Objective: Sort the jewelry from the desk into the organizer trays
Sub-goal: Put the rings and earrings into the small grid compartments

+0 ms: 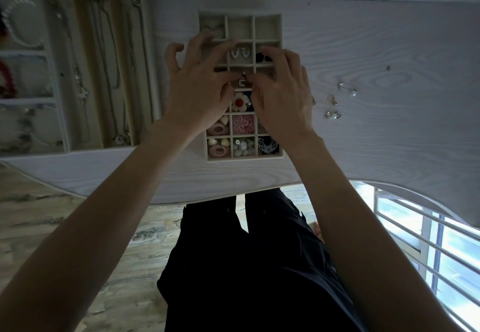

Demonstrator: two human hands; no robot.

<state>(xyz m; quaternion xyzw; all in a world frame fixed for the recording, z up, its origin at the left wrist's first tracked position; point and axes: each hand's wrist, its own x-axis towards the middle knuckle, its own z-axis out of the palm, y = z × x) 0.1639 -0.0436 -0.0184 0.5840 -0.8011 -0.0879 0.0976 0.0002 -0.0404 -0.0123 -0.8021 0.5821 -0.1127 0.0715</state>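
A beige grid organizer tray point(281, 30) lies mid-desk. Its near compartments hold flower clips, pink clips, beads and a dark scrunchie, and a white earring pair point(240, 53) sits in a middle cell. Both hands hover over the tray's centre. My left hand point(197, 84) and my right hand point(283, 92) pinch a small sparkly C-shaped earring point(242, 82) between their fingertips, just above a middle compartment. The hands hide the cells beneath them. Several loose earrings point(333, 115) lie on the desk to the right.
A larger tray point(145, 71) at the left holds necklaces in long slots, with pearl and red bracelets in its side cells. The white wood-grain desk point(389, 136) has a curved front edge. Dark-trousered legs and the floor are below.
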